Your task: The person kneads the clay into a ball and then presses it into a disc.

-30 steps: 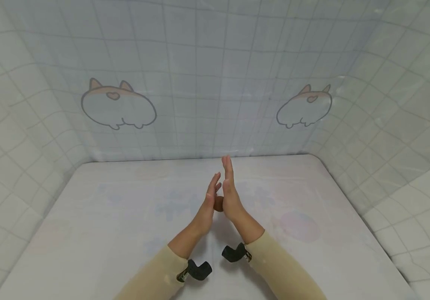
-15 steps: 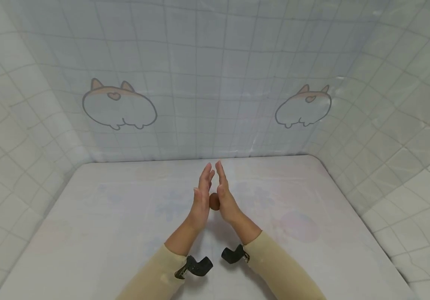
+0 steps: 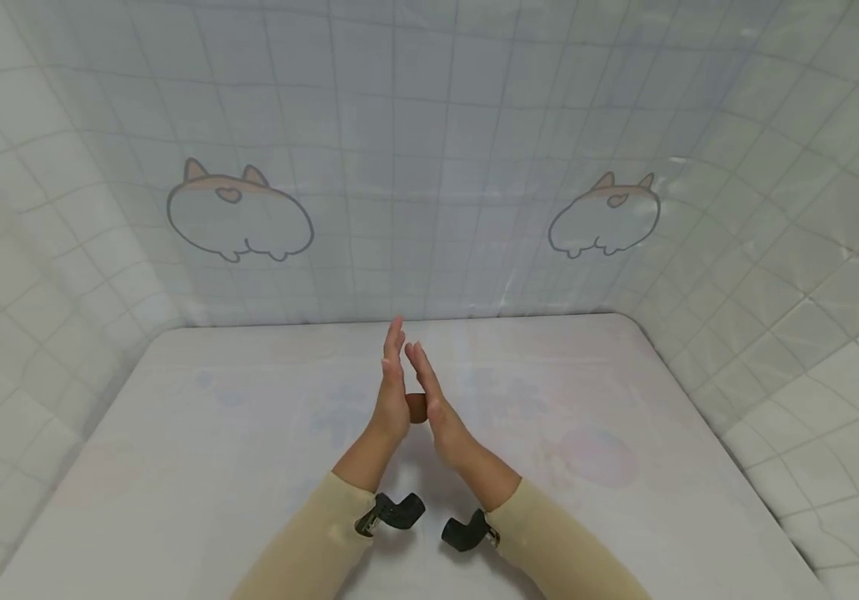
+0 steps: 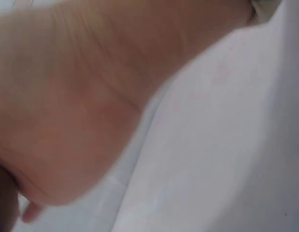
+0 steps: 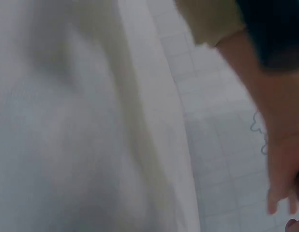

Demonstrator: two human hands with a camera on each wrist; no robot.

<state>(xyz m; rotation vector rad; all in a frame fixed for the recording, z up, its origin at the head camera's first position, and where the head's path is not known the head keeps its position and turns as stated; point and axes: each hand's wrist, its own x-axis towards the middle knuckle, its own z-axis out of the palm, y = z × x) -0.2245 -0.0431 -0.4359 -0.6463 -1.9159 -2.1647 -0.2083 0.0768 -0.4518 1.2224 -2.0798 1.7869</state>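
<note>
I have the left hand (image 3: 392,402) and right hand (image 3: 441,417) palms facing, fingers straight, a brown lump (image 3: 417,408) pressed between them, touching both palms. Left fingertips reach farther forward; wrists stay apart. Both are over a pale table (image 3: 212,467). I see beige sleeves (image 3: 309,533), black devices (image 3: 401,511) by the cuffs, a gridded sheet (image 3: 429,167) with cartoon animals (image 3: 242,217) behind.

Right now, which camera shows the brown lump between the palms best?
The head view: the brown lump shows clearly between left hand and right hand. Wrist views seem to catch only cropped bits: left's at lower left, right's at the right edge.
</note>
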